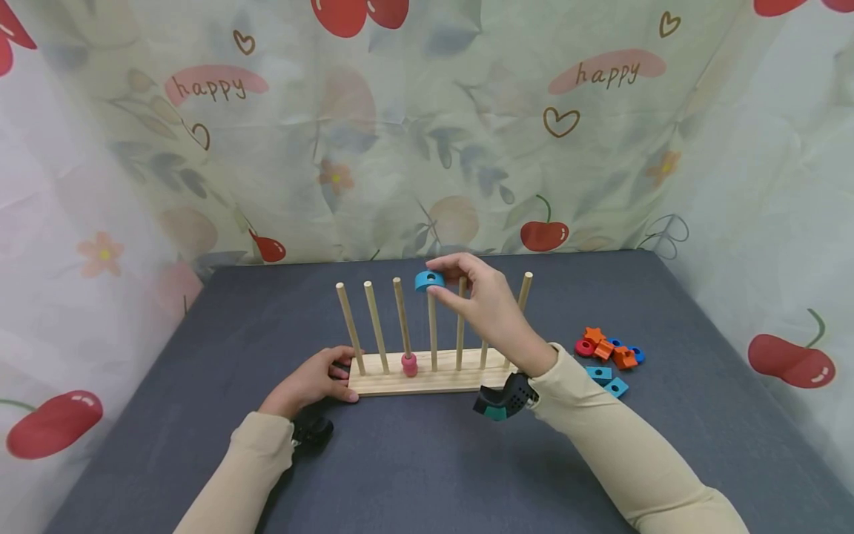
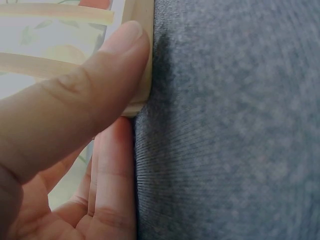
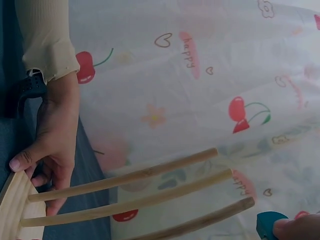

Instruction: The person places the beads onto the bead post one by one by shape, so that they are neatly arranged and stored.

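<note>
A wooden peg rack (image 1: 427, 383) stands upright on the dark cloth, with a row of several tall pegs. My left hand (image 1: 313, 382) grips the rack's left end; in the left wrist view the thumb (image 2: 117, 55) lies over the corner of the base, fingers (image 2: 115, 175) against the end. Between thumb and fingers my right hand (image 1: 490, 308) pinches a blue half-round block (image 1: 427, 282) with a hole in it. That block is at the top of the fourth peg from the left. Around the foot of the third peg sits a pinkish-red piece (image 1: 410, 365).
Right of the rack lies a loose pile of orange pieces (image 1: 603, 349), with a red ring (image 1: 584, 348) and some blue ones. Two light-blue blocks (image 1: 599, 374) lie just in front of it. A printed curtain (image 1: 400, 185) encloses the table's back and sides.
</note>
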`<state>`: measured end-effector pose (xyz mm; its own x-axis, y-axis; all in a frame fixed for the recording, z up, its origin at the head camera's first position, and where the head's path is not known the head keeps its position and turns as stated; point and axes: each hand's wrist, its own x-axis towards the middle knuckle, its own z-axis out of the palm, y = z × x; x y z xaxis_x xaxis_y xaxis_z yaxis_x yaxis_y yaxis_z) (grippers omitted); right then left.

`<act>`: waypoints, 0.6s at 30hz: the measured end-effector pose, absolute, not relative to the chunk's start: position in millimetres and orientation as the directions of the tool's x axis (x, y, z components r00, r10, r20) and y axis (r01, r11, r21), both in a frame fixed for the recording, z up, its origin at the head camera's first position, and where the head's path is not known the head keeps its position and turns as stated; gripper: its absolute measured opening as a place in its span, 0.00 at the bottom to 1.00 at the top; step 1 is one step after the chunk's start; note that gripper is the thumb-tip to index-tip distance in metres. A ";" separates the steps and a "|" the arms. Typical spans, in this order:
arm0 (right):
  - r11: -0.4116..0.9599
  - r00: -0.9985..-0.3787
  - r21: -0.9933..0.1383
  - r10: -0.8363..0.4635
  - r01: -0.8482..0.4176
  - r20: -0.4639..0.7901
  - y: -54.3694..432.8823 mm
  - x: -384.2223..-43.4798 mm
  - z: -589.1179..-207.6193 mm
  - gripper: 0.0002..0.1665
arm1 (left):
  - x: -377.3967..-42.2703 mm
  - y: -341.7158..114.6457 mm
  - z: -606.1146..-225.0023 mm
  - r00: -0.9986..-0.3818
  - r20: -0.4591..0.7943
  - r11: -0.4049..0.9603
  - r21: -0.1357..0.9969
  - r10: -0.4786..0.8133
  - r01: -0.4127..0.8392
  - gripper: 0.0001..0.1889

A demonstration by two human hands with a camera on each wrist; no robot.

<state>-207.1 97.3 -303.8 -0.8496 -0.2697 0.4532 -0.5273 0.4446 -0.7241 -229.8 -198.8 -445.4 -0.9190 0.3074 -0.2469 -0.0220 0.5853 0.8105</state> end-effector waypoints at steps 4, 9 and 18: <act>0.408 -0.861 -0.758 -0.245 -0.508 0.445 95.5 -207.0 -310.7 0.18 | -229.6 -199.0 -445.5 -0.919 -0.251 0.584 0.811 0.305 -0.027 0.39; 0.316 -0.875 -0.816 -0.201 -0.484 0.441 92.3 -207.2 -322.6 0.20 | -229.1 -198.8 -444.8 -0.921 -0.248 0.589 0.808 0.302 -0.024 0.39; 0.179 -0.903 -0.887 -0.146 -0.425 0.403 87.3 -205.0 -340.6 0.21 | -228.2 -198.4 -443.8 -0.921 -0.249 0.591 0.807 0.300 -0.026 0.39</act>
<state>-205.0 87.3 -340.6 -0.9034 -0.1461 0.4032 -0.4250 0.1790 -0.8873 -228.2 -198.4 -443.8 -0.9211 0.2995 -0.2486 -0.0257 0.5906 0.8066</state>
